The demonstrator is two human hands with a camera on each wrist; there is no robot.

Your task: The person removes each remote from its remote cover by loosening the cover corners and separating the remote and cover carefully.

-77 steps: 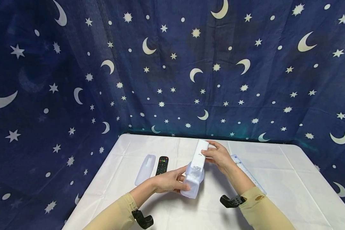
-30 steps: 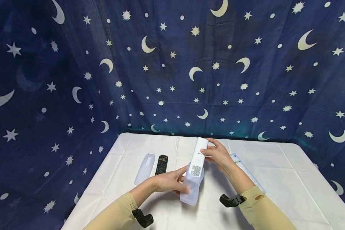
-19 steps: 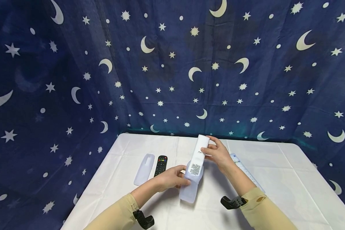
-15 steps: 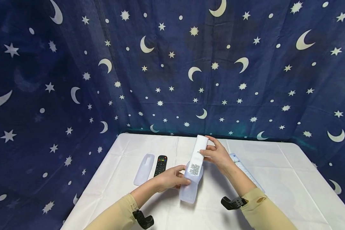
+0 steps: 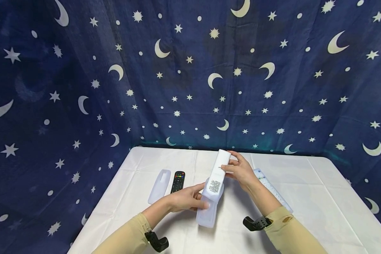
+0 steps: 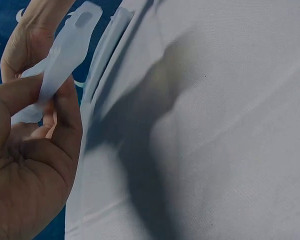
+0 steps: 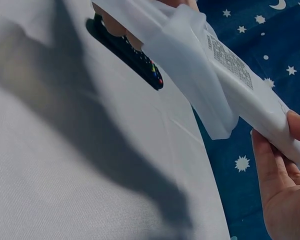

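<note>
A white remote control point(image 5: 218, 169), back side up with a grey printed label, slants above the table. Its lower end sits at the mouth of a translucent silicone sleeve point(image 5: 207, 215), whose upper part is folded around it. My left hand point(image 5: 185, 200) pinches the sleeve between thumb and fingers. Near the remote's upper end, my right hand point(image 5: 242, 173) holds it with the thumb on the back and fingers along the side. In the right wrist view the label on the remote point(image 7: 262, 102) lies outside the sleeve point(image 7: 190, 67). The left wrist view shows the sleeve point(image 6: 70, 50) between my left thumb and fingers.
Left of my hands, a black remote control point(image 5: 178, 181) lies beside another translucent sleeve point(image 5: 159, 187). At the right, partly behind my right forearm, lies a pale, remote-shaped thing with small coloured marks point(image 5: 274, 192). A starry blue curtain point(image 5: 190, 88) hangs behind the white table point(image 5: 311, 197).
The white remote has slid up and partly out of the sleeve, its label now uncovered. The sleeve's closed end has dropped slightly. Both hands keep their holds.
</note>
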